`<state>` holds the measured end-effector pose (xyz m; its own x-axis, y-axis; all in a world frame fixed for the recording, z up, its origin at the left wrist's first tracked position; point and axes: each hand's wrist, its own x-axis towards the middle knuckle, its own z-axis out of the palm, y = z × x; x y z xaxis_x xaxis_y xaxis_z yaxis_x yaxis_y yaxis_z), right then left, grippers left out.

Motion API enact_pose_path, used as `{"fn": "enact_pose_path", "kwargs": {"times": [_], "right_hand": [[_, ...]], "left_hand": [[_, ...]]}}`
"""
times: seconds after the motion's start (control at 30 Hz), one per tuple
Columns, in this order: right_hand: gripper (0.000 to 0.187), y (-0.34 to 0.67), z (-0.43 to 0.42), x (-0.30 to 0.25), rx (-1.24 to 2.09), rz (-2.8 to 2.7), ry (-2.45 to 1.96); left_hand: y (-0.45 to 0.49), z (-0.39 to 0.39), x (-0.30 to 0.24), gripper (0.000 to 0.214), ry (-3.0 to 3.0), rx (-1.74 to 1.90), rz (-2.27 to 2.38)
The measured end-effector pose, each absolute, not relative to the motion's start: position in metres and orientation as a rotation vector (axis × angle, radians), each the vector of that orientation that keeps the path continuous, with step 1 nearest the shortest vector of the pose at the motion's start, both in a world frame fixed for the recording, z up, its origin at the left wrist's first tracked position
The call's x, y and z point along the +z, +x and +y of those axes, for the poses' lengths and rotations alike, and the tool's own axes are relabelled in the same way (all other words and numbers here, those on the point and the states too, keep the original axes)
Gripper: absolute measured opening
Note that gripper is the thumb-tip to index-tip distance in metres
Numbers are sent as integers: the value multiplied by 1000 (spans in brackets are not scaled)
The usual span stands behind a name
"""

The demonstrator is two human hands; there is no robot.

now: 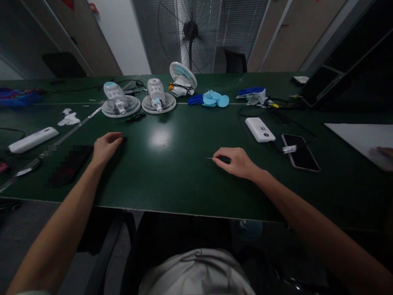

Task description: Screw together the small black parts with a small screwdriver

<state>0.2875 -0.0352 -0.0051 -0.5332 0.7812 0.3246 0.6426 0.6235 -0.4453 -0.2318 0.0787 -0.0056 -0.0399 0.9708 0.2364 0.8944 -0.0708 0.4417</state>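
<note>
My right hand (pixel 236 162) rests on the green table (pixel 172 180), fingers curled round a thin dark tool (pixel 218 159), perhaps a screwdriver, whose metal tip points left. My left hand (pixel 106 147) lies on the table with fingers bent over a small dark object (pixel 122 140) that I cannot make out. Further back lie three small white fans: one at the left (pixel 119 102), one in the middle (pixel 158 98) and one tilted up (pixel 182 80). Light blue fan blades (pixel 215 99) lie to their right.
A white power bank (pixel 260 129) and a black phone (pixel 300 152) lie at the right, with cables behind. A white bar-shaped device (pixel 32 139), a long metal rod (pixel 55 141) and a dark flat object (pixel 70 164) are at the left. A white sheet (pixel 362 137) lies far right.
</note>
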Motion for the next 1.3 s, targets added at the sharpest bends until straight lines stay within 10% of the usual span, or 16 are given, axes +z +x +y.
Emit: {"fn": "enact_pose_path", "kwargs": {"times": [0.23, 0.57, 1.3], "right_hand": [[17, 288, -36, -4, 395, -2348, -1103], [13, 283, -41, 2, 371, -2397, -1070], [21, 265, -41, 5, 325, -2267, -1033]], "left_hand": [[-204, 70, -1, 42, 2028, 734, 1993], [1, -4, -3, 25, 2415, 595, 771], [10, -2, -4, 17, 2453, 578, 721]]}}
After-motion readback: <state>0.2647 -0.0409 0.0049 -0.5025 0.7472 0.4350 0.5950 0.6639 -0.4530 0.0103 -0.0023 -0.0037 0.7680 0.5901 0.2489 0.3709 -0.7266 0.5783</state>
